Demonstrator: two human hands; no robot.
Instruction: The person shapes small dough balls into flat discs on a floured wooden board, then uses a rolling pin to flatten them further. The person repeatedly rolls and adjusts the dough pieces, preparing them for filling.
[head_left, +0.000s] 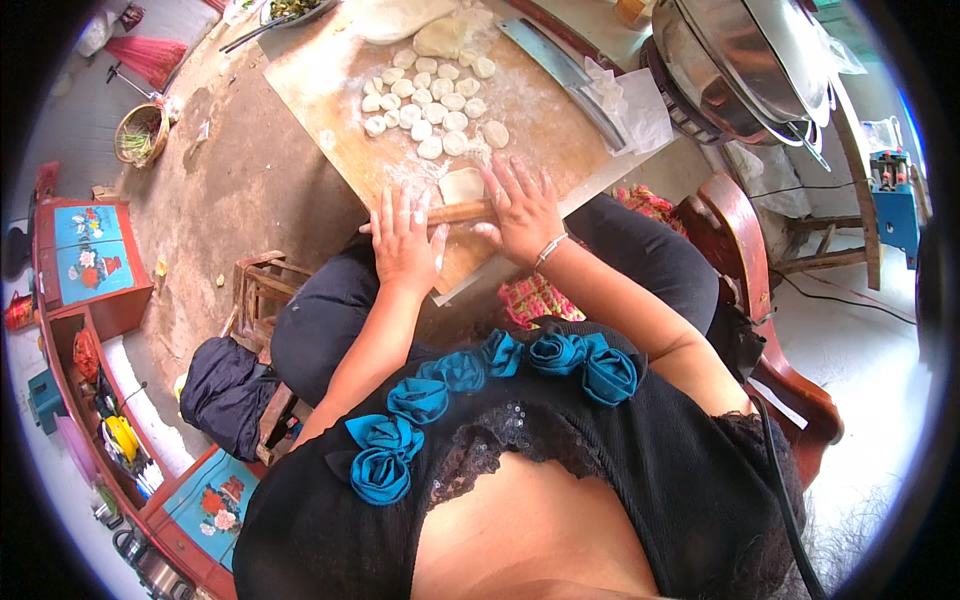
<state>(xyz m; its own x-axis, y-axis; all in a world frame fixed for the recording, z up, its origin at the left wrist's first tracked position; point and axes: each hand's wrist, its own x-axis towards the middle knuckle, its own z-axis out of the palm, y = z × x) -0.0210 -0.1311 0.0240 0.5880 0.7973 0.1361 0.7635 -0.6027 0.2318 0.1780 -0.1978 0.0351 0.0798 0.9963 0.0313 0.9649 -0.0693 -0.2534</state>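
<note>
A wooden rolling pin (466, 211) lies across the near corner of a floured wooden board (551, 159). My left hand (405, 241) rests on the pin's left part, fingers stretched forward. On its right part presses my right hand (523, 210), palm down with spread fingers. Under the pin's far side shows a flattened dough wrapper (459, 184). Beyond it, several small dough discs (433, 112) sit in a cluster, with one dough disc (496, 134) set apart at the right. A larger dough piece (439, 37) is behind them. Both hands are dusted with flour.
A cleaver (551, 60) lies along the board's right side, beside crumpled white paper (637, 112). Large metal pots (739, 60) stand at the upper right. Chopsticks (259, 35) lean by a dish of filling (292, 9). Left are a wicker basket (142, 135) and a wooden stool (262, 292).
</note>
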